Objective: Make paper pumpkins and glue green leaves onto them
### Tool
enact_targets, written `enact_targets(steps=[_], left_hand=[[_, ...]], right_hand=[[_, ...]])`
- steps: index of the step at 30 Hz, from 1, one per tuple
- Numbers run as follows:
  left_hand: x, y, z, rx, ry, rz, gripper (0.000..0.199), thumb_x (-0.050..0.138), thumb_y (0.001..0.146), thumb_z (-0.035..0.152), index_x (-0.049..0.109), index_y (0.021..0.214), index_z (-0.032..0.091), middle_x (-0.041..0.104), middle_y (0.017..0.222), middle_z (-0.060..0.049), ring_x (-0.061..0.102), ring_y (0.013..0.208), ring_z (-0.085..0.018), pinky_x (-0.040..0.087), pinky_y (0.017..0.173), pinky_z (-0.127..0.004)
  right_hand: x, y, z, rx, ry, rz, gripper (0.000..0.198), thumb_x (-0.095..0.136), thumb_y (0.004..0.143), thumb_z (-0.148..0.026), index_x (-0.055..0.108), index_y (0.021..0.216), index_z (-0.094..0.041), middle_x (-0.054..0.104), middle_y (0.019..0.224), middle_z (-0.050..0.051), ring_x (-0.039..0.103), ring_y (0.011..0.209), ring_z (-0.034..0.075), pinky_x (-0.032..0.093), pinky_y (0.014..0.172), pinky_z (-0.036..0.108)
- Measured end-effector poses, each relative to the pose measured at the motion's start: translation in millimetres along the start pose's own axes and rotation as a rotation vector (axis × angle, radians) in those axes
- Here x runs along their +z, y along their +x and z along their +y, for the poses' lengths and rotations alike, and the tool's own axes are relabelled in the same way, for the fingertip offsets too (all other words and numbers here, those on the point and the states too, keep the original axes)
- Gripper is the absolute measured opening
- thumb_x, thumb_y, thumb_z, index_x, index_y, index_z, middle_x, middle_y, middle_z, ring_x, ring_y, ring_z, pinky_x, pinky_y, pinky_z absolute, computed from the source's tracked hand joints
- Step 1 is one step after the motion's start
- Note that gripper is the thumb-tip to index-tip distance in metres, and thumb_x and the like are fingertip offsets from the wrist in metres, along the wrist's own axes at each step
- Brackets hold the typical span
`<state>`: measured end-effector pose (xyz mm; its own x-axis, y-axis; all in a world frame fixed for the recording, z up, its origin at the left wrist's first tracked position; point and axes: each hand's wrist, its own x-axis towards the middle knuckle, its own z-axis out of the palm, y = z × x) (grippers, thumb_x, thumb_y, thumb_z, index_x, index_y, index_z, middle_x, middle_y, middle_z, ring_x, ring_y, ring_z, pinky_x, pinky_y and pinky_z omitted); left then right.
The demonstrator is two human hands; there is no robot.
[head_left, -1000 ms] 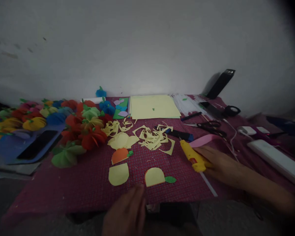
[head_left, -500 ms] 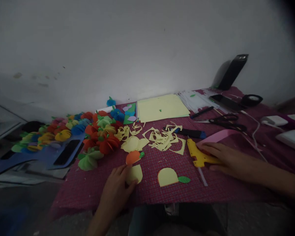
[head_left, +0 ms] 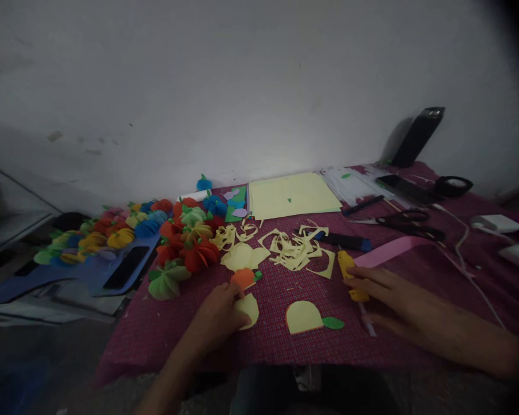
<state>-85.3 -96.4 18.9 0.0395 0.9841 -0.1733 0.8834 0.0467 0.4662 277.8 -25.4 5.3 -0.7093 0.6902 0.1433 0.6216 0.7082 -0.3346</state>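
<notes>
My left hand (head_left: 218,317) has its fingers closed on the edge of a pale yellow paper cutout (head_left: 248,310) at the table's front. Just behind it lies an orange paper pumpkin piece (head_left: 243,279) with a green stem. My right hand (head_left: 383,297) has its fingers around a yellow hot glue gun (head_left: 346,264); the handle is largely hidden. A clear glue stick (head_left: 367,323) pokes out of the gun's rear. Between my hands rests a rounded yellow cutout (head_left: 303,317) with an orange rim, and a green paper leaf (head_left: 333,323) at its right.
Folded paper pumpkins (head_left: 199,253) crowd the left. Paper scraps (head_left: 292,248), a utility knife (head_left: 348,241), scissors (head_left: 409,222) and a pink strip (head_left: 393,251) lie mid-table. Behind are yellow sheets (head_left: 292,196), a phone (head_left: 409,187), black tape (head_left: 453,185) and a white cable (head_left: 461,248).
The glue gun has turned in my right hand, so less of its handle shows. My left hand stays at the yellow cutout. The whole view has shifted slightly.
</notes>
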Motion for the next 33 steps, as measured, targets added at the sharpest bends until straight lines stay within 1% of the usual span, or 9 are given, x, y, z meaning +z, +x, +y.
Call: enact_targets(steps=[6, 11, 15, 19, 23, 26, 28, 30, 33], left_hand=[[-0.2, 4.6, 0.6, -0.011, 0.015, 0.018, 0.011, 0.052, 0.068, 0.012, 0.056, 0.075, 0.02, 0.059, 0.083, 0.0, 0.055, 0.08, -0.017, 0.035, 0.066, -0.024], [-1.2, 4.5, -0.9, -0.051, 0.026, 0.027, 0.01, 0.05, 0.076, 0.02, 0.06, 0.074, 0.02, 0.062, 0.076, -0.001, 0.056, 0.073, -0.017, 0.034, 0.063, -0.025], [1.8, 3.5, -5.4, -0.029, 0.004, 0.03, 0.015, 0.046, 0.079, 0.025, 0.06, 0.076, 0.02, 0.062, 0.073, -0.001, 0.056, 0.069, -0.018, 0.033, 0.061, -0.025], [0.3, 3.8, -11.1, -0.015, -0.055, 0.094, 0.019, 0.044, 0.082, 0.032, 0.058, 0.074, 0.021, 0.058, 0.067, 0.001, 0.053, 0.062, -0.016, 0.033, 0.057, -0.024], [-7.8, -3.2, -2.7, -0.129, -0.337, 0.24, 0.023, 0.053, 0.079, 0.042, 0.055, 0.072, 0.021, 0.055, 0.062, 0.004, 0.05, 0.057, -0.014, 0.033, 0.052, -0.022], [-4.7, -11.1, 18.6, -0.174, -0.786, 0.338, 0.029, 0.059, 0.074, 0.048, 0.051, 0.072, 0.021, 0.054, 0.063, 0.005, 0.047, 0.054, -0.011, 0.035, 0.049, -0.02], [5.7, -14.4, 37.9, -0.137, -0.951, 0.357, 0.031, 0.064, 0.069, 0.046, 0.047, 0.067, 0.021, 0.048, 0.056, 0.007, 0.043, 0.05, -0.009, 0.034, 0.046, -0.019], [20.8, -15.6, 58.5, -0.099, -1.056, 0.319, 0.031, 0.065, 0.067, 0.042, 0.041, 0.064, 0.021, 0.043, 0.051, 0.008, 0.039, 0.045, -0.008, 0.031, 0.043, -0.018], [43.4, -15.3, 85.2, -0.045, -1.136, 0.244, 0.025, 0.059, 0.071, 0.036, 0.038, 0.065, 0.022, 0.038, 0.051, 0.009, 0.034, 0.044, -0.007, 0.03, 0.042, -0.018]], right_hand=[[3.2, 3.4, -15.4, -0.048, 0.057, -0.042, 0.045, 0.057, 0.082, -0.034, 0.051, 0.127, -0.03, 0.053, 0.13, 0.008, 0.05, 0.119, 0.029, 0.048, 0.094, 0.046], [-1.5, -0.7, -21.1, -0.004, 0.079, -0.003, 0.04, 0.057, 0.082, -0.036, 0.056, 0.122, -0.031, 0.057, 0.125, 0.007, 0.054, 0.114, 0.028, 0.049, 0.092, 0.046], [-13.9, -5.5, -8.2, 0.126, 0.054, 0.085, 0.031, 0.049, 0.087, -0.035, 0.061, 0.114, -0.026, 0.063, 0.117, 0.007, 0.057, 0.11, 0.027, 0.048, 0.092, 0.045], [-16.4, -16.9, 15.5, 0.262, -0.028, 0.015, 0.043, 0.054, 0.082, -0.037, 0.056, 0.121, -0.02, 0.06, 0.122, 0.01, 0.055, 0.111, 0.029, 0.044, 0.095, 0.049], [-10.0, -25.0, 24.6, 0.262, -0.036, 0.034, 0.047, 0.057, 0.08, -0.036, 0.053, 0.123, -0.019, 0.057, 0.124, 0.012, 0.052, 0.114, 0.03, 0.041, 0.097, 0.051], [-10.9, -22.6, 5.1, 0.248, 0.044, 0.16, 0.036, 0.053, 0.084, -0.036, 0.057, 0.116, -0.022, 0.06, 0.12, 0.011, 0.055, 0.11, 0.028, 0.043, 0.094, 0.049], [-13.1, -17.2, -20.2, 0.254, 0.2, 0.199, 0.031, 0.05, 0.086, -0.037, 0.057, 0.113, -0.024, 0.062, 0.116, 0.01, 0.058, 0.105, 0.026, 0.046, 0.09, 0.044], [-13.1, -9.1, -48.8, 0.269, 0.432, 0.112, 0.028, 0.051, 0.086, -0.037, 0.057, 0.111, -0.025, 0.064, 0.11, 0.007, 0.061, 0.098, 0.022, 0.049, 0.083, 0.036], [-5.3, 7.4, -83.6, 0.202, 0.698, 0.044, 0.036, 0.062, 0.079, -0.038, 0.056, 0.112, -0.024, 0.065, 0.105, 0.005, 0.061, 0.089, 0.019, 0.049, 0.077, 0.031]])
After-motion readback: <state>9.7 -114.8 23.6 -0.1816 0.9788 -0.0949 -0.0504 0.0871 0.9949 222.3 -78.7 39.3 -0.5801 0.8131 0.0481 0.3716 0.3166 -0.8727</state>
